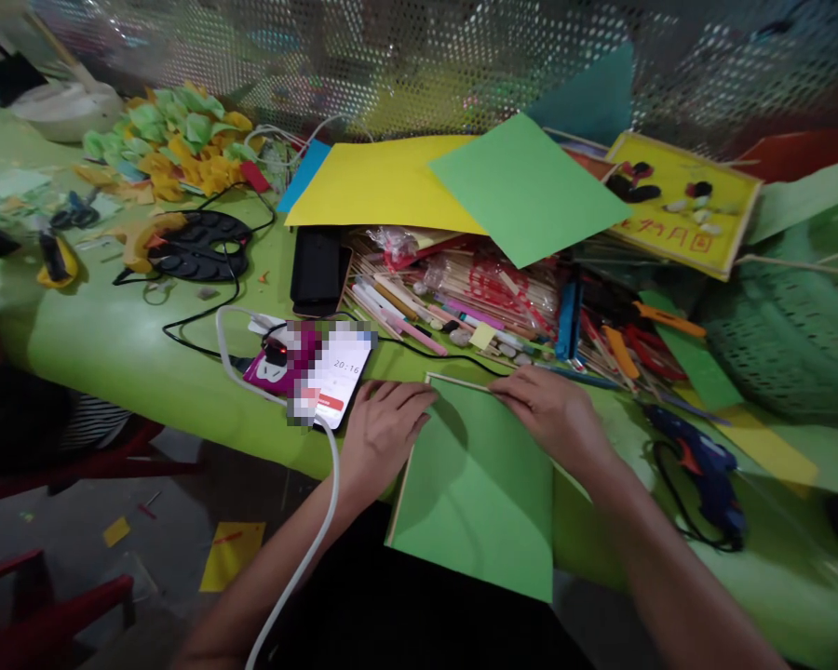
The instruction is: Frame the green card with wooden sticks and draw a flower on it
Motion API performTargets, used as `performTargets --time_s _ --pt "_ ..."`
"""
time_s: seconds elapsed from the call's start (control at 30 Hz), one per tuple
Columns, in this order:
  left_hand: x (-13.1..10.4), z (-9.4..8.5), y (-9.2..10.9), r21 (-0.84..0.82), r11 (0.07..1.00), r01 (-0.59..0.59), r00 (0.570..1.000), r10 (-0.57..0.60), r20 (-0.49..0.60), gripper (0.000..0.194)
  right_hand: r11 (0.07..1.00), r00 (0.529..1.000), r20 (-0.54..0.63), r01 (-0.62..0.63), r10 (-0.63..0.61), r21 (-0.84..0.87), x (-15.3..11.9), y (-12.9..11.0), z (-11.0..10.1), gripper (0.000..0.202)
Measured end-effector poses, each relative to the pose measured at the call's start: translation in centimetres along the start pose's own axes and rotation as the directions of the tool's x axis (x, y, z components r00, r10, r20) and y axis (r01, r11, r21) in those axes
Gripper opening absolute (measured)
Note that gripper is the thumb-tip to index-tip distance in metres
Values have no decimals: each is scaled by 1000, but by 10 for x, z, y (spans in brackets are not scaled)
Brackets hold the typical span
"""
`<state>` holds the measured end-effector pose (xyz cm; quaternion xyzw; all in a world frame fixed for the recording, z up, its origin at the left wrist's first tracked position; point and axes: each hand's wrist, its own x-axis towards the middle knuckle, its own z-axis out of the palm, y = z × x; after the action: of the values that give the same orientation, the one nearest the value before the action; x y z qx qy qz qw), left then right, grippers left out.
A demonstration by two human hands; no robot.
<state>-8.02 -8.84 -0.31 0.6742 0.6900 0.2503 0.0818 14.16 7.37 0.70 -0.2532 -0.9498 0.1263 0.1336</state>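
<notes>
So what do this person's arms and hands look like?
The left hand and right hand are ungloved; the left forearm and right forearm are bare, no sleeves or watch showing. A white cable crosses the left forearm. Black clothing shows.

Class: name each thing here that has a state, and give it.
Phone: screen lit
Lower green sheet: flat
Top stick: pinched by the right hand
Side stick: along the sheet's left edge
Left hand: palm down, at the sheet's corner
Blue glue gun: lying down, unheld
Black plug: red light on

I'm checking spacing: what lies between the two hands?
The head view shows a green sheet between left hand and right hand, a thin stick along its far edge.
</notes>
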Motion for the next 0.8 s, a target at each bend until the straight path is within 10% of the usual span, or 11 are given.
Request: performTargets --time_s 0.8 --pt "10 4 -1 179 983 -44 992 22 124 49 999 999 -14 -38 37 -24 1 -1 0 21"
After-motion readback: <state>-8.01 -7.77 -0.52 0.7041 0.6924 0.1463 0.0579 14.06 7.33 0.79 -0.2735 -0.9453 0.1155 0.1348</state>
